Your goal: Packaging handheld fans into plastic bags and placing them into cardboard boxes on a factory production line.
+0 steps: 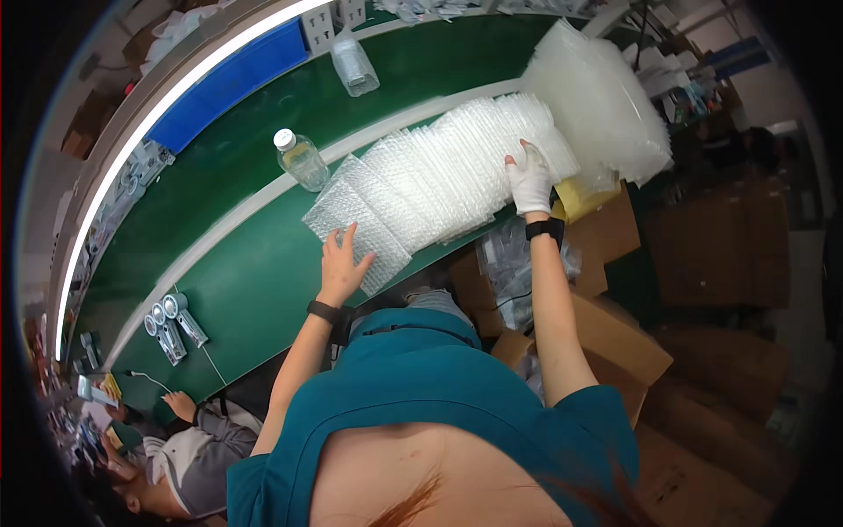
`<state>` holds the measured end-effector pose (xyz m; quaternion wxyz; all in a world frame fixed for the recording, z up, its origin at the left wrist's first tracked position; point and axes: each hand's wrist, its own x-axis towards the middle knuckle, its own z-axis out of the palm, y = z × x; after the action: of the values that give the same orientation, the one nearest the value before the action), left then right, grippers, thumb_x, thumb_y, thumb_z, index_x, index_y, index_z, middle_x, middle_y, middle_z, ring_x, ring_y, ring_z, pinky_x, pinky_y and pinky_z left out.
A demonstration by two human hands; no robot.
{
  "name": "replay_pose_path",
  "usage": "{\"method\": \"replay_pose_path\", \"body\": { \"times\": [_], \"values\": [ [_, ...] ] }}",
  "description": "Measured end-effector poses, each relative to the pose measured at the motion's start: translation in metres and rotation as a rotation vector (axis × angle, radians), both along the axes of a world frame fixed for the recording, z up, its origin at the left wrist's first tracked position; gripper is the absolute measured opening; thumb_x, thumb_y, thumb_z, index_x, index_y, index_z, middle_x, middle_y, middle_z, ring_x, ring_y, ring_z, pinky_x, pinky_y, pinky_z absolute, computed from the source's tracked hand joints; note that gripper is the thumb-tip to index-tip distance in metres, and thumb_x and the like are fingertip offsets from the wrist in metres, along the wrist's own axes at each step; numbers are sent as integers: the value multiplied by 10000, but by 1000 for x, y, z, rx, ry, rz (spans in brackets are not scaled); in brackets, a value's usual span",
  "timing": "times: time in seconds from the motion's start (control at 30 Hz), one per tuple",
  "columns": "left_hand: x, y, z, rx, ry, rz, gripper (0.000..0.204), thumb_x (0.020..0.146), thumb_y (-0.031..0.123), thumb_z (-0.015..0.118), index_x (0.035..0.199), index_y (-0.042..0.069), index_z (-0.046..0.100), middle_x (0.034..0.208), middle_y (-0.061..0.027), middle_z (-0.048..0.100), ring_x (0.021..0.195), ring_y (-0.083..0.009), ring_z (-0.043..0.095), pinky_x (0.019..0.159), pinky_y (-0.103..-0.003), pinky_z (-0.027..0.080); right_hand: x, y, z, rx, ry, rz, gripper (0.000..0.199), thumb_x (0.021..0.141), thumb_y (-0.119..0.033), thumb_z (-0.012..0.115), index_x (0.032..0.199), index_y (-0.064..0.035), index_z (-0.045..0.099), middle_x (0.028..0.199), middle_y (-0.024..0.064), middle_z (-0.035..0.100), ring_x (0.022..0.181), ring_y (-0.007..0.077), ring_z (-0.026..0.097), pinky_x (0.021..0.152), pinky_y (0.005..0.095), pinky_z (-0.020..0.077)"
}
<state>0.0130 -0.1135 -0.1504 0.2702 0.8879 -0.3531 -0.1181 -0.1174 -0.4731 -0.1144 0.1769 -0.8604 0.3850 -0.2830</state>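
Note:
A long row of overlapping clear bubble-wrap pouches (465, 162) runs along the green bench top, fanned out like shingles. At its left end, my bare left hand (342, 268) rests with fingers apart at the lower edge of the end bubble-wrap pouch (364, 220). My right hand (530, 183) wears a white glove with bare fingertips showing. It lies on the right part of the row, thumb and fingers apart, gripping nothing that I can see. A tall stack of larger translucent bags (601, 105) stands just beyond it.
Behind the row stand a clear bottle with white cap (301, 160) and a plastic-wrapped item (354, 68). Several handheld silver devices (176, 327) lie at left, near a co-worker (193, 457). A blue bin (228, 83) sits at the back; open cardboard boxes (619, 338) stand at my right.

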Motion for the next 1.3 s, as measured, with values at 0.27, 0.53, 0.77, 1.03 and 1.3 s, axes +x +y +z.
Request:
{"method": "replay_pose_path", "body": {
  "times": [0.27, 0.53, 0.77, 1.03, 1.3],
  "values": [
    [-19, -35, -7, 28, -24, -53, 639, 758, 356, 665, 1327, 226, 407, 1387, -215, 270, 1253, -415, 283, 1013, -483, 278, 65, -22, -51, -42, 526, 130, 738, 835, -612, 372, 1360, -94, 369, 1373, 160, 374, 1279, 369, 300, 1069, 459, 203],
    [-20, 12, 5, -64, 81, 151, 531, 844, 360, 579, 1298, 125, 432, 1356, -231, 332, 1267, -376, 314, 1031, -463, 262, 56, 65, -67, -138, 329, 100, 712, 841, -529, 449, 1333, -20, 370, 1378, 230, 330, 1279, 401, 280, 1057, 480, 206],
    [-28, -11, 17, 32, 69, 282, 935, 682, 604, 639, 1388, 102, 287, 1443, -268, 116, 1312, -473, 126, 1024, -595, 148, 55, 58, -29, 132, -402, 119, 269, 781, -44, 591, 1045, 7, 576, 1110, 166, 574, 1080, 311, 516, 954, 367, 386],
    [-18, -17, 10, 294, 2, 203, 986, 626, 649, 644, 1425, 231, 245, 1473, -244, 29, 1320, -518, -5, 978, -694, 54, 42, 110, 4, 32, 33, 641, 492, 796, -371, 584, 1188, -76, 545, 1274, 174, 455, 1203, 321, 397, 1013, 423, 291],
    [1, 63, 0, 346, -85, 267, 979, 589, 715, 619, 1402, 264, 311, 1490, -195, 59, 1335, -488, -19, 990, -681, 12, 64, 184, -38, -188, 363, 745, 718, 801, -549, 492, 1350, -97, 395, 1429, 219, 261, 1328, 388, 212, 1076, 488, 125]
  ]
}}
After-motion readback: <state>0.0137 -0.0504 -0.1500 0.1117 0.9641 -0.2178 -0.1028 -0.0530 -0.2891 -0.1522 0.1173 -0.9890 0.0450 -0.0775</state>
